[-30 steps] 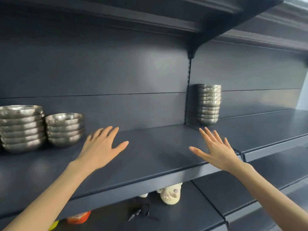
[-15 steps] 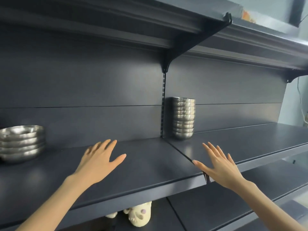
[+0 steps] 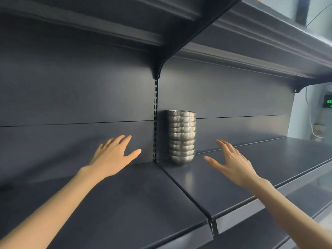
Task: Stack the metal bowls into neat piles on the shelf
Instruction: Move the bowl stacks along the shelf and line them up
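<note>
A tall stack of metal bowls (image 3: 181,137) is seen upright on the dark shelf (image 3: 260,159), flanked by two released hands.
The stack is set at the back of the shelf, close to the rear panel, with the slotted upright (image 3: 155,119) just left of it. The left hand (image 3: 111,157) is held left of the stack and the right hand (image 3: 233,164) right of it. Both are spread with fingers straight, nothing is grasped, and both are kept apart from the stack. An upper shelf (image 3: 251,38) is carried above the stack on a bracket (image 3: 172,56).
</note>
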Available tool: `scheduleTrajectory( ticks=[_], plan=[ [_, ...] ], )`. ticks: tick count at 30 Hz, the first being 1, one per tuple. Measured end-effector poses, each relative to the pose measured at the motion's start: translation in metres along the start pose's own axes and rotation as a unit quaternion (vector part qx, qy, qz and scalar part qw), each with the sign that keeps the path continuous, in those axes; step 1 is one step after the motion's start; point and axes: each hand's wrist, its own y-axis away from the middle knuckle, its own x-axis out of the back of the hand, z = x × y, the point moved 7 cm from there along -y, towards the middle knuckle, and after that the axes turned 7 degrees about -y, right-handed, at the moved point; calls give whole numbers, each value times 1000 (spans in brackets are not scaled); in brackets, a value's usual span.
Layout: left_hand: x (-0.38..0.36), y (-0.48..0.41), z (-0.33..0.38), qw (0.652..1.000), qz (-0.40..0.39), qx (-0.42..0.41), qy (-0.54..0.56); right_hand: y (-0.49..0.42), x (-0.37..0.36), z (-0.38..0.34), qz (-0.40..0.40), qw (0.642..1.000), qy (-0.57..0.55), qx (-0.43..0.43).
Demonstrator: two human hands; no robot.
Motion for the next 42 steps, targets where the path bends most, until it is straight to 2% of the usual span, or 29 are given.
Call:
scheduleTrajectory(
  ticks=[9, 15, 23, 26, 30, 34, 42],
  plan=[
    [-20, -84, 55, 996, 19, -37, 79, -73, -12, 11, 46, 995, -80, 26],
    [-33, -130, 86, 982, 43, -8, 185, -126, -24, 9, 58, 982, -173, 42],
    [-37, -178, 125, 920, 153, 32, 361, -185, -54, -5, 39, 926, -363, 93],
    [-47, -188, 132, 883, 187, 41, 429, -198, -66, -6, 40, 896, -429, 102],
    [-59, -193, 128, 827, 189, 41, 528, -205, -71, -4, 38, 865, -486, 119],
    [-70, -197, 125, 832, 177, 29, 525, -207, -80, 0, 34, 838, -532, 120],
    [-75, -202, 121, 846, 185, 12, 500, -226, -77, 3, 23, 834, -536, 132]
  ],
)
